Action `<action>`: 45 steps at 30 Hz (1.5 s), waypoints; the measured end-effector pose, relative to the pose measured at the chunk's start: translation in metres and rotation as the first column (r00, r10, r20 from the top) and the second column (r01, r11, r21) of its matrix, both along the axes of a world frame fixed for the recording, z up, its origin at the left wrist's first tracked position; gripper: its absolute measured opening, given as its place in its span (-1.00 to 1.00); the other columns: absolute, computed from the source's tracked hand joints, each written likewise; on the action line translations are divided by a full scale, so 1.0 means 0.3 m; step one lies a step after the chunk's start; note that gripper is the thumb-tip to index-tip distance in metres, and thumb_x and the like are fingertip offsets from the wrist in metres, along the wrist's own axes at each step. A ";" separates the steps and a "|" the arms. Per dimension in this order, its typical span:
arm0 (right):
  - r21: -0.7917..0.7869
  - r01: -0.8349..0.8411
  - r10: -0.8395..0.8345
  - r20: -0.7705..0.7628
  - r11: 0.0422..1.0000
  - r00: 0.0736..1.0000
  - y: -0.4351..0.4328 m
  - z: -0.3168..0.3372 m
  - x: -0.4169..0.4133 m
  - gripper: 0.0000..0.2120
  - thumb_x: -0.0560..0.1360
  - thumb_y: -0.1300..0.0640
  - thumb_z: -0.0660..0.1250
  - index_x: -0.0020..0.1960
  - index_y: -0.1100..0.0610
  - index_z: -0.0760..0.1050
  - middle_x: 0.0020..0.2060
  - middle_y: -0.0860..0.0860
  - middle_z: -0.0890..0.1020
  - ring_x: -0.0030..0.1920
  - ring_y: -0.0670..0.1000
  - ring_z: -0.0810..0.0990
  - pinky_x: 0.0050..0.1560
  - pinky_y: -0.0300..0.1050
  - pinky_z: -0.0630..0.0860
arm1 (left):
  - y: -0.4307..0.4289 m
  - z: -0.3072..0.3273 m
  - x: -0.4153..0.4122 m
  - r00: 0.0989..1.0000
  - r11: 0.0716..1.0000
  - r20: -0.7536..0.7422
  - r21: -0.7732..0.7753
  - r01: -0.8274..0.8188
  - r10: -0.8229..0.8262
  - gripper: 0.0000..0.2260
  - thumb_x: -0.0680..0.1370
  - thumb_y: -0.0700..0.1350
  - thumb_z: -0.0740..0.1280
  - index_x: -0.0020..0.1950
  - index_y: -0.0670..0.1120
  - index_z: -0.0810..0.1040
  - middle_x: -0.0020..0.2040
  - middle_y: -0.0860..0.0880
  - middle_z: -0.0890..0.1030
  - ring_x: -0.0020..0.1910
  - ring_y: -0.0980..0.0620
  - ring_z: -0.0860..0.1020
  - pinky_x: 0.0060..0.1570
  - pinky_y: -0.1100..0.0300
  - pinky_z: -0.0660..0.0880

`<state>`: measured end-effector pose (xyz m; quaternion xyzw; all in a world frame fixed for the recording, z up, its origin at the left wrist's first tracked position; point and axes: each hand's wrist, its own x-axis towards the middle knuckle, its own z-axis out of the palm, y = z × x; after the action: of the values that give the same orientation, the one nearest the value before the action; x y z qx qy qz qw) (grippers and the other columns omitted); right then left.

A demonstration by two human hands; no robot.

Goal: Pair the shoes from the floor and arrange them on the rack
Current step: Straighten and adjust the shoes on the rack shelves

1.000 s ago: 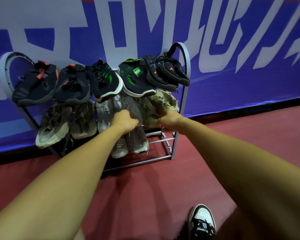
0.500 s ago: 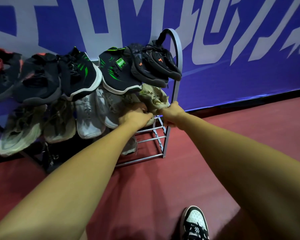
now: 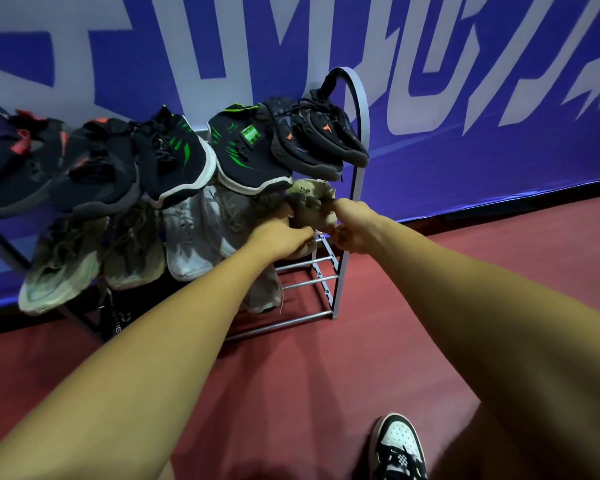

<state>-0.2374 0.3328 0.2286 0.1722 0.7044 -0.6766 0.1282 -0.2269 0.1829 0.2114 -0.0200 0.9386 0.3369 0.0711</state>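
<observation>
— Where is the shoe?

— The tan shoe [image 3: 309,206] sits at the right end of the rack's [image 3: 360,109] middle shelf, under the dark shoes [image 3: 312,140]. Your right hand [image 3: 355,230] curls round its outer side. Your left hand [image 3: 281,235] lies on it, but I can't tell whether it grips.

— How do I finish well?

— Seat the sole flat on the bars [image 3: 305,263], toe forward, snug against the row, before you let go.

This is looking like an indoor sports hall: red court flooring [image 3: 326,393] is running up to a wall-length blue banner [image 3: 465,150] bearing huge white lettering, beside a metal shoe rack [image 3: 360,133] holding trainers [image 3: 250,154].
</observation>
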 end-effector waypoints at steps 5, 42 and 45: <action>-0.086 -0.079 0.084 0.058 0.993 0.995 -0.034 0.049 0.081 -0.95 0.52 0.22 0.28 -0.02 0.16 0.46 -0.26 0.05 0.51 -0.38 -0.09 0.43 -0.38 -0.26 0.31 | -0.034 0.044 0.055 0.982 0.897 0.056 0.400 -0.186 0.178 -0.57 0.51 0.20 0.26 0.14 -0.11 0.61 0.00 -0.08 0.69 -0.04 -0.07 0.67 -0.20 0.17 0.54; 0.907 -0.045 0.610 -0.245 0.419 0.753 -0.226 0.065 0.217 -0.78 0.42 0.06 0.38 0.05 -0.08 0.68 0.02 0.04 0.67 0.06 0.14 0.60 -0.11 -0.06 0.50 | -0.443 0.143 0.349 0.931 0.751 0.336 0.649 -0.121 -0.141 -0.69 0.56 -0.20 0.35 0.28 0.02 0.58 0.16 -0.09 0.66 0.09 -0.04 0.60 0.27 -0.04 0.46; 0.882 -0.042 0.569 -0.267 0.470 0.778 -0.221 0.070 0.211 -0.82 0.43 0.13 0.36 -0.04 -0.03 0.70 -0.16 0.03 0.68 -0.02 0.14 0.63 -0.14 -0.08 0.53 | -0.450 0.139 0.342 0.919 0.761 0.371 0.633 -0.144 -0.135 -0.69 0.52 -0.10 0.42 0.26 -0.01 0.60 0.21 -0.11 0.64 0.14 -0.07 0.58 0.35 -0.08 0.42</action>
<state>-0.1740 0.2666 0.2496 -0.1176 0.9637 -0.2353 -0.0450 -0.1243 0.0479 0.2532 -0.0638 0.7293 0.6294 0.2605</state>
